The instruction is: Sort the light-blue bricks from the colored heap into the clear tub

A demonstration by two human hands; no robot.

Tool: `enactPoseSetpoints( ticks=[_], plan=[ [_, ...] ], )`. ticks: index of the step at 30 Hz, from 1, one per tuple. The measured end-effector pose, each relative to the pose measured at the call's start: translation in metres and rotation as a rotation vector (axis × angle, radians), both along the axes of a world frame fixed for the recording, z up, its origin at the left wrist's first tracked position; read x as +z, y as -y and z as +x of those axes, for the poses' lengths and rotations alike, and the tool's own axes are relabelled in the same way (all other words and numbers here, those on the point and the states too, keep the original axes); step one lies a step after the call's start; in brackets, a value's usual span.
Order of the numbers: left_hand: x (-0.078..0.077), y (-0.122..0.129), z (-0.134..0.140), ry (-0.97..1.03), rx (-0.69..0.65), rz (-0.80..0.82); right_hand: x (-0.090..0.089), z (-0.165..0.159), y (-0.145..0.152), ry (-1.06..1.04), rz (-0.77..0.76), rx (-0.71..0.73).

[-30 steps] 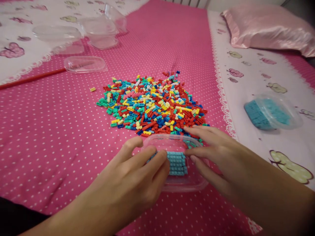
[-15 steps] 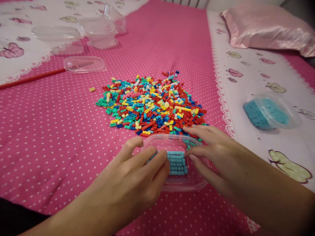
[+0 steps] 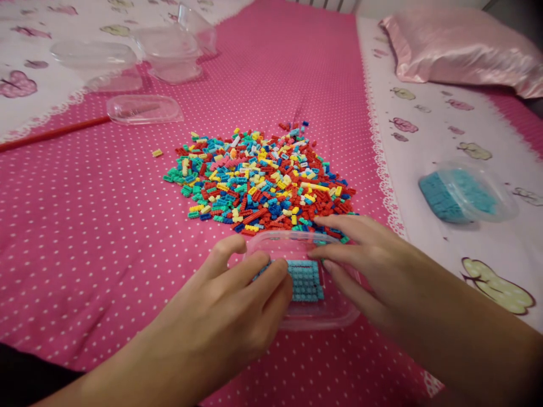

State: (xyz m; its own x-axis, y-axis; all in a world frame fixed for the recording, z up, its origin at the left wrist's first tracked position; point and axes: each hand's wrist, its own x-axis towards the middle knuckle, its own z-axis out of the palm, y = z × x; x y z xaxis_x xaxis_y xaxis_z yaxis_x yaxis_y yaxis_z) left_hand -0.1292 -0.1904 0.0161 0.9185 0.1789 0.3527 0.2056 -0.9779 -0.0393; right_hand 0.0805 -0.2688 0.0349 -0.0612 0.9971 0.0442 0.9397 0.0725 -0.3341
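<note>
Rows of light-blue toy building bricks (image 3: 306, 281) lie packed side by side inside a clear plastic container (image 3: 316, 323). Over their left part, my left hand (image 3: 241, 299) is bent inward, its fingers closed at the bricks and hiding that end. My right hand (image 3: 365, 254) reaches across the container's right side with fingers stretched out and apart. One fingertip is at the upper right corner of the bricks; whether it touches them I cannot tell. Just beyond the container spreads a heap of loose multicoloured bricks (image 3: 263, 181), which the right index finger reaches.
Several clear containers and lids (image 3: 167, 51) sit at the back left. Near a flat clear lid (image 3: 144, 108) lies a red stick (image 3: 55, 133). On the right stand a container of teal bricks (image 3: 462, 195) and, farther back, a pink pillow (image 3: 458, 51). Everything rests on a pink dotted bedspread (image 3: 106, 226).
My right hand's fingers have shifted slightly left and up, toward the top right corner of the light-blue bricks. My left hand has stayed in place.
</note>
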Motion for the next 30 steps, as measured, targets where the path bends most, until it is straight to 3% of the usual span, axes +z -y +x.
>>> enactPoseSetpoints(
  ticks=[30],
  plan=[
    [0.0007, -0.0002, 0.0002, -0.009, 0.004, -0.021, -0.0033, -0.0056, 0.0034, 0.093, -0.025, 0.037]
  ],
)
